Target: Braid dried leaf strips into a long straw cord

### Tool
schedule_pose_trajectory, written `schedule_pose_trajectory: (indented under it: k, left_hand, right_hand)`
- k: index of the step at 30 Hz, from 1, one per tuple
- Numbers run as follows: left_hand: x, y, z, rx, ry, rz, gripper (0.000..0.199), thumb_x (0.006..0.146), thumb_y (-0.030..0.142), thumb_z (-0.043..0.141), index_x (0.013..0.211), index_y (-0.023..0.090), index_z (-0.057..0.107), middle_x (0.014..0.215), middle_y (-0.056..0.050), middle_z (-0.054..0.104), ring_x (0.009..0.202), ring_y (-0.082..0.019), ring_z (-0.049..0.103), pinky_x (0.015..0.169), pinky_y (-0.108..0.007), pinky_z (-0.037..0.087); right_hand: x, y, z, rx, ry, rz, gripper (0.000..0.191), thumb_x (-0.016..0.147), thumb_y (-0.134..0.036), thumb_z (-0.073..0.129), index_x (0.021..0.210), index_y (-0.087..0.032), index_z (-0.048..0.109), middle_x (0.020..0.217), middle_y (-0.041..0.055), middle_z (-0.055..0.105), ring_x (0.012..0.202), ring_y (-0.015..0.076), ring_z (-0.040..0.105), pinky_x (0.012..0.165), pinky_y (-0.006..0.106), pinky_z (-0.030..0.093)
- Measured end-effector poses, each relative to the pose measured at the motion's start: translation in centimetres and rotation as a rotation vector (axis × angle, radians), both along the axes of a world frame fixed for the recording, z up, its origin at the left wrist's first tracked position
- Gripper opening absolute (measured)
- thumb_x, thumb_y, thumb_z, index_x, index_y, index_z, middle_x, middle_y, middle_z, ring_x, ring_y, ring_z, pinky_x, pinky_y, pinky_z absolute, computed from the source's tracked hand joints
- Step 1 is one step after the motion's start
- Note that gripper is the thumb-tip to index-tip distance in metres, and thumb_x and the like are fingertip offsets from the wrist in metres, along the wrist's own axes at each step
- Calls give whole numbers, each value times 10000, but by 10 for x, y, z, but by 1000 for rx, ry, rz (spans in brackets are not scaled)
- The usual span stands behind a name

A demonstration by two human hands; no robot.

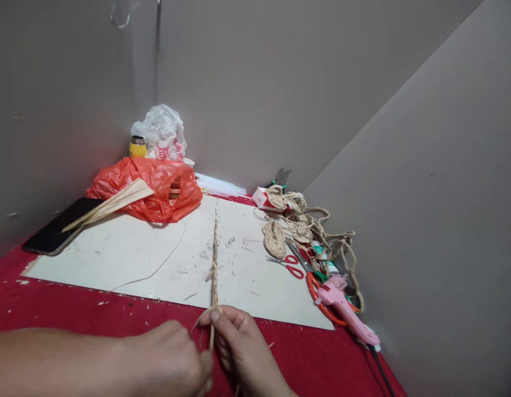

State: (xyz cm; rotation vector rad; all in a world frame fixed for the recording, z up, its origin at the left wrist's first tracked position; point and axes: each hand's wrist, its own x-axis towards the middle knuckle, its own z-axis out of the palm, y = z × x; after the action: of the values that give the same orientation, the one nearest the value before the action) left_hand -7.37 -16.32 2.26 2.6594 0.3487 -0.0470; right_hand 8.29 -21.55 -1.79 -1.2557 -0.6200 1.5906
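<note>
One braid point(215, 259), white board point(135, 242), grey walls point(259, 82)

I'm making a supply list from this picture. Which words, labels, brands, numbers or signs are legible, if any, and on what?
No text can be read with certainty.
White plastic bag: red printed marks, seemingly characters, too blurred and creased to read.
Red-and-white box: partly covered; no lettering legible.
Pink glue gun: no brand or number legible.
</note>
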Motion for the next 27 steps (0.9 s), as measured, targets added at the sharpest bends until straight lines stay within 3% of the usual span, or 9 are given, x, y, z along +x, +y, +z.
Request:
schedule_pose_trajectory:
  k: [3, 5, 7, 11, 15, 19, 22, 24, 27]
  left_hand:
    - [1, 16, 17, -326, -217, 221, 225, 829, 275, 461, 641, 198, 559, 534, 7, 494, 468, -113, 386, 506, -260, 302]
    - [7, 29, 20, -452, -388, 500, 209, 863, 300, 405, 755, 190, 546, 640, 6, 524, 583, -120, 455, 574, -242, 356]
    - [14, 37, 15, -702, -514, 665, 161, 830, 318, 468, 893, 182, 525, 776, -2, 562, 697, -123, 505, 660, -240, 396]
    - [25, 39, -7, -1308, -306, 572, 226, 784, 389, 481, 842, 172, 499, 620, 29, 523, 516, -104, 478, 536, -234, 378]
    - [26, 37, -17, -1308, -236, 508, 252, 775, 365, 468, 651, 152, 519, 468, 75, 351, 382, -46, 229, 408, -205, 173]
    - [25, 39, -12, -1318, -201, 493, 338, 795, 423, 478, 635, 142, 580, 439, 90, 270, 351, -49, 147, 372, -244, 83]
    - [27, 38, -11, -1261, -203, 532, 356, 763, 462, 550, 633, 134, 594, 426, 85, 345, 341, -41, 189, 378, -240, 101]
    - [30, 36, -15, -1234, -262, 539, 343, 744, 444, 588, 628, 121, 602, 472, 49, 470, 385, -41, 287, 411, -217, 166]
    - [33, 34, -24, -1238, -334, 556, 327, 745, 420, 595, 651, 108, 632, 500, 20, 526, 451, -56, 359, 460, -203, 216]
  right_hand:
    - [6, -1, 0, -29, 99, 44, 360, 750, -497, 662, 749, -145, 586, 402, -142, 217, 332, 13, 82, 334, 177, 37]
    - [9, -1, 0, -11, 135, 61, 370, 736, -503, 676, 757, -147, 577, 409, -143, 234, 329, 7, 87, 330, 167, 40]
    - [10, 1, 2, 3, 147, 78, 379, 729, -503, 683, 780, -142, 580, 404, -146, 232, 327, 5, 89, 328, 163, 39]
    - [10, 6, 9, 28, 146, 124, 379, 724, -501, 687, 756, -144, 563, 388, -142, 270, 319, 6, 90, 324, 168, 35]
    - [14, 6, 13, 12, 74, 158, 376, 727, -504, 678, 729, -144, 567, 386, -143, 255, 326, 13, 97, 335, 174, 51]
    - [21, 4, 5, 17, -37, 201, 379, 754, -511, 641, 728, -135, 598, 371, -133, 255, 336, 35, 131, 354, 182, 75]
    - [21, 5, 3, 120, -139, 198, 402, 794, -519, 592, 704, -128, 628, 431, -91, 357, 393, 51, 260, 440, 169, 275]
    - [20, 6, 6, 240, -240, 203, 426, 837, -513, 535, 692, -129, 649, 548, -31, 495, 517, 85, 419, 641, 219, 405]
    - [24, 2, 13, 301, -431, 280, 411, 877, -471, 475, 733, -139, 669, 674, 7, 580, 668, 134, 499, 752, 253, 407]
